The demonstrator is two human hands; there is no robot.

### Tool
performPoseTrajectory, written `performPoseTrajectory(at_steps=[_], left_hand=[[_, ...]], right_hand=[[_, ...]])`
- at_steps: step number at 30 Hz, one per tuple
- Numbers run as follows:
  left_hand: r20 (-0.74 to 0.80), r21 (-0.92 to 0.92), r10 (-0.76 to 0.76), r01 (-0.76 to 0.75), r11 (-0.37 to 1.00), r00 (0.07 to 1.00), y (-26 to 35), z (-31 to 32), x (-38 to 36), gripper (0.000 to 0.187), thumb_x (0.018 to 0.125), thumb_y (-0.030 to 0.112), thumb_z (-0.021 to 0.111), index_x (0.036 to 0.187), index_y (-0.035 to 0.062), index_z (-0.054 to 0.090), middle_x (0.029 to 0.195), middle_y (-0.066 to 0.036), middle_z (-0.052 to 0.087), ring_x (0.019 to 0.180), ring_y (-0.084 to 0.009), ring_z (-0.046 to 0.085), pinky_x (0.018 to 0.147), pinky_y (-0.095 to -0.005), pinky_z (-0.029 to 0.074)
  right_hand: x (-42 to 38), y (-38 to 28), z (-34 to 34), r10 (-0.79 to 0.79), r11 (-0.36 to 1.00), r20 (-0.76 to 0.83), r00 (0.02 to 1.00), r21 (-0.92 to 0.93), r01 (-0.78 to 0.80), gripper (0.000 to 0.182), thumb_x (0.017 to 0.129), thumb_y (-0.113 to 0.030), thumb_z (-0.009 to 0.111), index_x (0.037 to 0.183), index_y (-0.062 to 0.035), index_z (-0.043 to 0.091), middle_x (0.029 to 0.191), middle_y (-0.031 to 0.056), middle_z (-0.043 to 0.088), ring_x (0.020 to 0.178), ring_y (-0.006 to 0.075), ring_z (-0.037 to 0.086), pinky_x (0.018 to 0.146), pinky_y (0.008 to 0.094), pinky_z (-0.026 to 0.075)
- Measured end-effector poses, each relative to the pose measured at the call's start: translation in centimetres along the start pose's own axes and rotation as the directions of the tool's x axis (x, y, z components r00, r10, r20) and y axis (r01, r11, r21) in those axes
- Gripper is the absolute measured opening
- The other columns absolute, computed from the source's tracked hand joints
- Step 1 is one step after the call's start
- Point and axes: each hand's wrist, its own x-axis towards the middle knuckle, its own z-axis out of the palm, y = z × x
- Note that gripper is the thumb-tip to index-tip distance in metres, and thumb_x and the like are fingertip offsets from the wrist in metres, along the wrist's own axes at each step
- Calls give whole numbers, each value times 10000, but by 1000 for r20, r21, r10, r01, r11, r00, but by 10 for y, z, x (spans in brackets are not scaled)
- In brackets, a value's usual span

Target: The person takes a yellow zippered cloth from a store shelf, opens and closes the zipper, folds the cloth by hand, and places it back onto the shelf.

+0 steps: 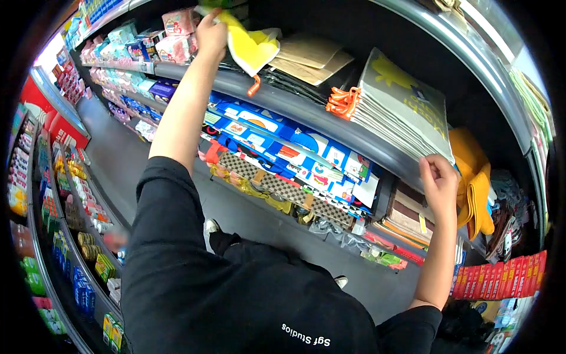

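Note:
My left hand (211,36) is closed on the upper end of a yellow bag-like piece (250,46) with a pale edge, raised over the shelf. A small orange tag or strap (254,86) hangs below it. My right hand (440,183) has its fingers curled together at the near corner of a stack of grey flat bags (401,97) with yellow print. Whether its fingertips pinch anything I cannot make out. Bunched orange straps (344,102) stick out at the stack's left side.
Brown flat packs (312,56) lie on the shelf (306,101) between my hands. Blue printed bags (295,144) fill the level below. Orange-yellow cloth items (471,183) hang at the right, above red packs (501,277). Pink tissue packs (177,35) stand at the far left.

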Motion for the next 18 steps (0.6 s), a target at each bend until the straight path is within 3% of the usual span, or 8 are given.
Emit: performPoseTrajectory(at_steps=[2,3,5,7,9,11,13,18], left_hand=[[227,199,186,-232,952,956,12,38,-8,449,744,-10,430,1181,9,530,918,-118,620,737,-195,592,689,-272,472],[441,59,212,-263,963,872,7,58,-7,164,782,118,507,852,28,625,867,-104,646,742,-218,591,673,-321,448],[596,223,157,-350,910,788,61,102,-63,405,736,-13,419,1063,100,630,847,-124,648,788,-186,622,730,-304,480],[700,-130,527,-639,758,482,75,133,-100,396,742,-1,418,1061,104,627,967,-155,635,924,-270,606,867,-334,448],[872,-201,439,-660,724,216,95,140,-135,405,773,66,493,1171,111,558,1094,-126,607,891,-208,587,812,-296,450],[965,-101,218,-558,824,148,124,133,-160,411,786,97,521,1197,111,534,1074,-118,613,906,-205,592,822,-299,450],[888,-272,436,-596,756,147,108,135,-158,353,790,129,547,1141,99,577,1023,-103,633,854,-171,602,775,-277,461],[794,383,-20,-473,793,608,69,105,-109,287,800,239,583,998,38,634,913,-113,654,860,-210,631,777,-309,483]], right_hand=[[3,-3,0,-9,999,8,1000,32,9,132,771,-77,628,694,9,562,547,50,406,494,107,351,462,263,300],[7,-6,0,0,1000,1,1000,25,0,132,771,-77,628,694,9,562,547,50,406,494,107,351,462,263,300],[17,-8,-1,-119,991,-83,989,55,123,140,785,-89,620,708,15,569,557,40,445,508,99,391,481,245,329],[34,-1,-5,-38,990,-92,995,132,50,125,806,-111,607,808,9,576,617,29,506,534,90,454,509,222,372],[57,-5,-11,188,905,12,982,386,-178,195,828,-161,591,943,-6,565,700,25,549,564,92,513,499,212,409],[72,-4,-16,278,859,103,955,418,-295,286,825,-218,590,1024,-18,546,761,45,570,588,102,553,463,211,427],[80,3,-15,331,830,144,933,425,-360,292,818,-230,588,1013,-15,556,761,50,574,588,103,556,447,213,425],[95,25,-7,304,865,232,924,339,-370,344,791,-236,570,1060,-22,564,762,68,571,575,109,543,441,205,404]])
